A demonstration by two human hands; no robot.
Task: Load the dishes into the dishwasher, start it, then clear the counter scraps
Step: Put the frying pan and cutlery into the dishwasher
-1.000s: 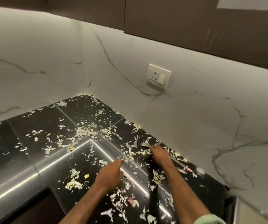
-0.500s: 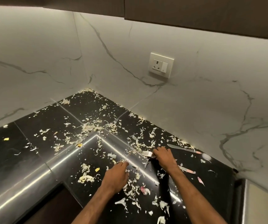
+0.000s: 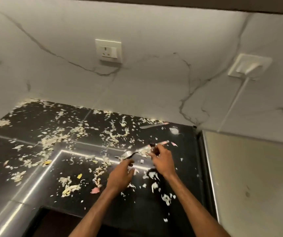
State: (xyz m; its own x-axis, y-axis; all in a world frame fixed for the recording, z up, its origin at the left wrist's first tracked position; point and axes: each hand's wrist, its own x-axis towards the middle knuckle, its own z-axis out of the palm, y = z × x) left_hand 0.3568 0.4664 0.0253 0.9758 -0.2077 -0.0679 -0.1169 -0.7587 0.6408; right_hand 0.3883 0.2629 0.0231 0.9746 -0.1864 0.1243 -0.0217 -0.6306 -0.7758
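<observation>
The right hand has its grip pinched on the pink handle of a fork, low over the right part of the black bench. The left hand is just beside the tines, its grip loose and spread. Scraps litter the bench, and a knife lies by the wall.

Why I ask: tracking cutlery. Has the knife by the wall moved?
No. The knife lies along the foot of the wall, just left of the white scrap, as before.

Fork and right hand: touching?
Touching. The head view shows the right hand gripping the fork by its handle, the pink end sticking out past the grip.
</observation>
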